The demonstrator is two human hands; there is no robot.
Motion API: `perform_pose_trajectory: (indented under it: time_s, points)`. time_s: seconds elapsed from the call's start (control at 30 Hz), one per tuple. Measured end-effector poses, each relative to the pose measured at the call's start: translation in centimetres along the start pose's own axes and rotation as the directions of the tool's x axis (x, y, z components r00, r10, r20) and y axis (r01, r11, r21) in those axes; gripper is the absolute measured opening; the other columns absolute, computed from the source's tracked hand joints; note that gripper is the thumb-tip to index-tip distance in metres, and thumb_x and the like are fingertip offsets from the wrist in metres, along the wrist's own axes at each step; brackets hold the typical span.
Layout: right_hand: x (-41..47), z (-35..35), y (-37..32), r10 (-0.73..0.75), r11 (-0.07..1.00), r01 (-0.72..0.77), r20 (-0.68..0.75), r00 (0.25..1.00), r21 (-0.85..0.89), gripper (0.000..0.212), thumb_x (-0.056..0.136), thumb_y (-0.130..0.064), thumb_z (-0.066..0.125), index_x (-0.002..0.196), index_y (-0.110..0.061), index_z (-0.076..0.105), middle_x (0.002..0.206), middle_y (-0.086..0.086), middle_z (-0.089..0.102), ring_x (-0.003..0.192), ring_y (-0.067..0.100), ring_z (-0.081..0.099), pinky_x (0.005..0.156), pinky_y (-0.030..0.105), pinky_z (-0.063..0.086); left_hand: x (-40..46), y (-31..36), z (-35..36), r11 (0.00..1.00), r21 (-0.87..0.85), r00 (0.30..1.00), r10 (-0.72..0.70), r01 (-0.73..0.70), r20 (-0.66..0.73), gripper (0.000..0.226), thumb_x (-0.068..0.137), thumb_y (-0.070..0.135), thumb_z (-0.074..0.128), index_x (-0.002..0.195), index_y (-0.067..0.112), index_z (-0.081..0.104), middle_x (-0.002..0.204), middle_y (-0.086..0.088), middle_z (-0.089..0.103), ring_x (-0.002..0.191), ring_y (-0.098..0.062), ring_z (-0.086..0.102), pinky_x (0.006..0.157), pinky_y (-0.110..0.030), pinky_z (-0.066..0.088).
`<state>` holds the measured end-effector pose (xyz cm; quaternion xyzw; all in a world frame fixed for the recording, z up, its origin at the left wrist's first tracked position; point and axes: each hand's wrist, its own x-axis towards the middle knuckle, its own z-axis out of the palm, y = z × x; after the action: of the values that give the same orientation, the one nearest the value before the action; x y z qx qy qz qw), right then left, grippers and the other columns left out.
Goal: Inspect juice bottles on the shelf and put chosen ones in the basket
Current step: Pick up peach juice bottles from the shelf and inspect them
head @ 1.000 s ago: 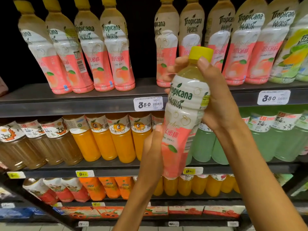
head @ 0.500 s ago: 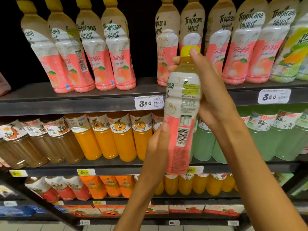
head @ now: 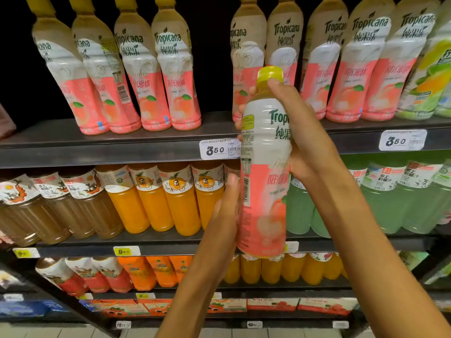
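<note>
I hold a Tropicana peach juice bottle (head: 264,167) upright in front of the shelves; it has a yellow cap and a white and pink label. My right hand (head: 302,132) grips its upper half from the right, thumb near the cap. My left hand (head: 225,211) lies against the lower left side of the bottle with straight fingers. More of the same peach bottles (head: 175,76) stand in rows on the top shelf (head: 122,147). No basket is in view.
Orange juice bottles (head: 180,198) and brown tea bottles (head: 80,203) fill the middle shelf, with pale green drinks (head: 390,198) to the right. A price tag reading 3.50 (head: 218,149) sits on the top shelf's edge. Lower shelves hold small bottles and cartons.
The bottle has turned in my hands: from the front logo to the barcode side, and now the logo shows again at the right. It also stands more upright.
</note>
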<state>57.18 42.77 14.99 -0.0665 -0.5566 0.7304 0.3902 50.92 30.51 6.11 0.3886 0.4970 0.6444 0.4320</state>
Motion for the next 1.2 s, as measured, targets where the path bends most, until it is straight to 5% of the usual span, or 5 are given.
perform_pose_trajectory:
  time_s: [0.17, 0.4, 0.6, 0.83, 1.2]
  points:
    - [0.5, 0.5, -0.1, 0.022, 0.994, -0.024, -0.021, 1.000, -0.103, 0.027, 0.098, -0.035, 0.052, 0.096, -0.009, 0.060, 0.091, 0.017, 0.057, 0.087, 0.030, 0.056, 0.075, 0.035, 0.050, -0.2, 0.0, 0.2, 1.000, -0.009, 0.999, 0.028, -0.028, 0.014, 0.057, 0.074, 0.064, 0.052, 0.111, 0.023, 0.066, 0.095, -0.009, 0.073, 0.088, -0.022, 0.071, 0.078, -0.037, 0.057]
    - [1.3, 0.8, -0.1, 0.169, 0.968, -0.187, 0.115, 0.979, 0.166, 0.049, 0.094, -0.039, 0.046, 0.130, -0.006, 0.047, 0.115, 0.016, 0.050, 0.106, 0.029, 0.051, 0.096, 0.041, 0.043, 0.1, 1.0, -1.0, 0.945, -0.328, 0.989, 0.054, -0.006, 0.137, 0.056, 0.085, 0.061, 0.043, 0.105, 0.018, 0.071, 0.088, -0.009, 0.070, 0.069, -0.020, 0.069, 0.062, -0.034, 0.055]
    - [1.7, 1.5, 0.8, 0.164, 0.986, -0.165, 0.085, 0.983, 0.005, 0.024, 0.098, -0.030, 0.052, 0.100, -0.007, 0.061, 0.081, 0.007, 0.068, 0.076, 0.018, 0.067, 0.072, 0.031, 0.057, 0.3, -0.1, -1.2, 0.912, -0.409, 0.983, 0.051, 0.027, 0.177, 0.057, 0.087, 0.060, 0.043, 0.110, 0.015, 0.068, 0.089, -0.010, 0.069, 0.072, -0.020, 0.068, 0.065, -0.034, 0.055]
    - [1.6, 1.0, 0.7, -0.048, 0.987, 0.061, 0.092, 0.995, -0.149, 0.020, 0.090, -0.024, 0.061, 0.105, -0.011, 0.061, 0.088, 0.004, 0.069, 0.081, 0.018, 0.067, 0.070, 0.031, 0.056, 1.7, -0.7, -1.6, 0.992, -0.118, 0.999, 0.036, -0.033, 0.021, 0.067, 0.074, 0.071, 0.046, 0.113, 0.022, 0.067, 0.106, -0.009, 0.072, 0.098, -0.024, 0.069, 0.085, -0.040, 0.056]
    - [-1.2, 0.0, 0.1, -0.331, 0.895, 0.423, 0.427, 0.842, -0.140, 0.043, 0.075, -0.014, 0.061, 0.118, -0.014, 0.051, 0.107, -0.003, 0.065, 0.096, 0.023, 0.063, 0.085, 0.039, 0.049, 2.9, -0.7, -2.8, 0.941, 0.109, 0.947, 0.319, -0.321, 0.034, 0.048, 0.077, 0.071, 0.050, 0.112, 0.041, 0.064, 0.112, 0.008, 0.070, 0.104, -0.012, 0.066, 0.079, -0.019, 0.053]
